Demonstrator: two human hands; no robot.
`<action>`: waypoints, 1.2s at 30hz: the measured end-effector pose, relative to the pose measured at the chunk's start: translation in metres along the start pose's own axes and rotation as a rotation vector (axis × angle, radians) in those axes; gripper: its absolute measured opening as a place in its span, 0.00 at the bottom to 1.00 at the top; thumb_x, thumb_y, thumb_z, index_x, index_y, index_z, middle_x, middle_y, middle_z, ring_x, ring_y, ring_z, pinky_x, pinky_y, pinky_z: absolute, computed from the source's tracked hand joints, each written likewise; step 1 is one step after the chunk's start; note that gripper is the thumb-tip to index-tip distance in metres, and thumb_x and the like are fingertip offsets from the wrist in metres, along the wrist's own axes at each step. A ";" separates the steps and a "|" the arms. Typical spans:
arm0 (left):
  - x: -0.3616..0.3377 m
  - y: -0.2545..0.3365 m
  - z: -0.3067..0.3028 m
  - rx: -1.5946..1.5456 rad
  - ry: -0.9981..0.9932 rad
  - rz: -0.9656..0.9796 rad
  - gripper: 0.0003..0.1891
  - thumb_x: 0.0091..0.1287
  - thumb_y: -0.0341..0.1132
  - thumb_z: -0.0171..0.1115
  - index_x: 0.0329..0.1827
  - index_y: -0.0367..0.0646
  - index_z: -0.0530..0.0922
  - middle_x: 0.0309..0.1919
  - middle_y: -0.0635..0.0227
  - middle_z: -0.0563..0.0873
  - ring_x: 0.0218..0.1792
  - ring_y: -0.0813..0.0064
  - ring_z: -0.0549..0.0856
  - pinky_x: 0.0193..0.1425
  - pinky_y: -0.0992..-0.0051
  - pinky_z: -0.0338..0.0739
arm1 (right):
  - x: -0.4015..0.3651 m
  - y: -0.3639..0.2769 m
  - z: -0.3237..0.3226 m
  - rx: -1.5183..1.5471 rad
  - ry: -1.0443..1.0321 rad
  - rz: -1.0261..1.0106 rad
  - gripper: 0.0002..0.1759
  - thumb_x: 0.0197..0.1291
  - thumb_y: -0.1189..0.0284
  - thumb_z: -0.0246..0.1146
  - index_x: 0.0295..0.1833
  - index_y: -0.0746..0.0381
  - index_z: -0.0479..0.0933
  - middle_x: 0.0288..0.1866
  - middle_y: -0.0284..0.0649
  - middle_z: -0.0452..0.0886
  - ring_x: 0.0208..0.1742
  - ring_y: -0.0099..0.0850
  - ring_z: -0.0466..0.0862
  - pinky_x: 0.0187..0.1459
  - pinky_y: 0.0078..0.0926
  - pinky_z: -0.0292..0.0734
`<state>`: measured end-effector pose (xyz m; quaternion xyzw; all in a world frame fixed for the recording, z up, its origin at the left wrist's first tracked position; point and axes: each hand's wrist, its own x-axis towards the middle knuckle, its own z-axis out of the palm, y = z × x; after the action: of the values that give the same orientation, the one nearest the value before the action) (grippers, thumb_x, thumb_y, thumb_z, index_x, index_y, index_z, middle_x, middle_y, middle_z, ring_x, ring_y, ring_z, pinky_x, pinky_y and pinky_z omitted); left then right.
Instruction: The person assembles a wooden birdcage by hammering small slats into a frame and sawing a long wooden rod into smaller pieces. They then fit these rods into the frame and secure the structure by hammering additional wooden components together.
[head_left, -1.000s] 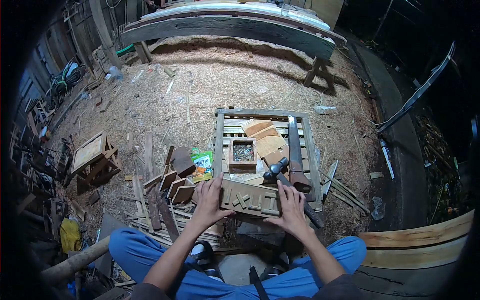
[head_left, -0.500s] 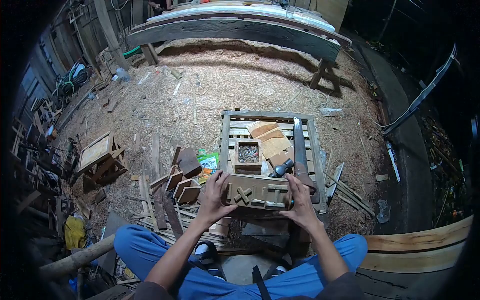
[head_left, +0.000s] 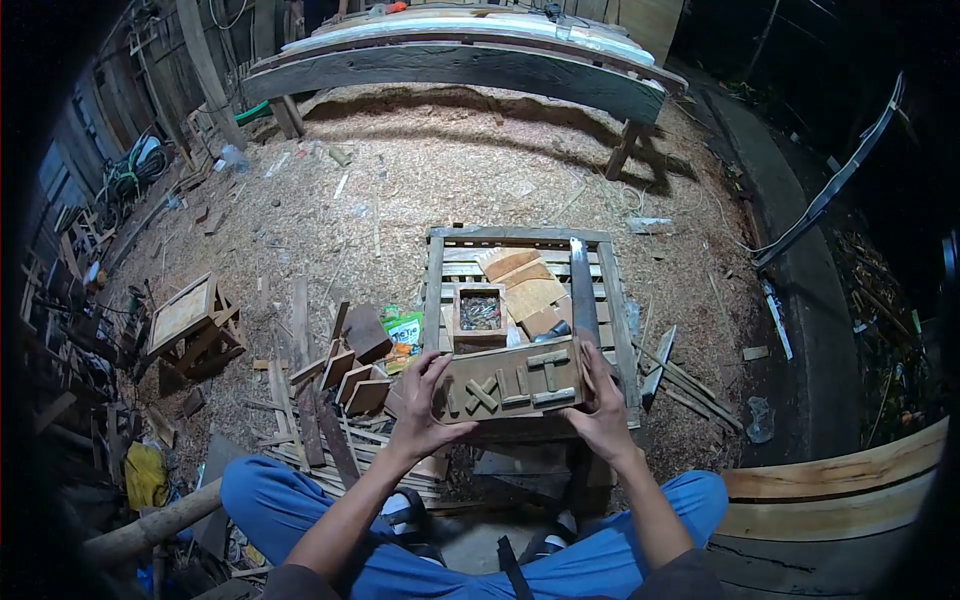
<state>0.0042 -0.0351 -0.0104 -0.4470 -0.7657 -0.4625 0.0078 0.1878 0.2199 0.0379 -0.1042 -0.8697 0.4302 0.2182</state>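
Between my two hands is a brown wooden panel (head_left: 510, 382), with small raised wood strips on its face, among them an X and a T-like shape. My left hand (head_left: 425, 405) grips its left end and my right hand (head_left: 602, 402) its right end, thumbs along the lower edge. The panel's face is turned up toward me, its right side a little higher. Just beyond it, on a slatted wooden table (head_left: 437, 290), stands a square wooden box (head_left: 480, 318) with small metal pieces inside. A hammer (head_left: 556, 333) is partly hidden behind the panel.
A handsaw (head_left: 584, 290) and thin wood sheets (head_left: 530, 285) lie on the slatted table. To the left are wood offcuts (head_left: 362, 385), a green packet (head_left: 404, 328) and a small wooden stool (head_left: 185, 312). A long workbench (head_left: 450, 68) stands across the back, over shavings-covered ground.
Both hands still hold the panel. Its face has tipped up more toward me and its right end has risen, covering more of the hammer. The whole view has shifted slightly.
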 end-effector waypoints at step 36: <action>0.058 0.094 -0.022 0.052 0.098 0.222 0.46 0.60 0.35 0.81 0.82 0.41 0.66 0.78 0.48 0.70 0.79 0.48 0.70 0.80 0.55 0.68 | 0.034 -0.067 0.022 0.003 0.165 -0.415 0.20 0.69 0.82 0.67 0.65 0.65 0.81 0.64 0.50 0.82 0.62 0.49 0.85 0.61 0.41 0.82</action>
<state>0.0254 0.0052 0.0928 -0.5057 -0.7218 -0.4600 0.1079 0.1477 0.1758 0.0893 0.0428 -0.8512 0.3673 0.3725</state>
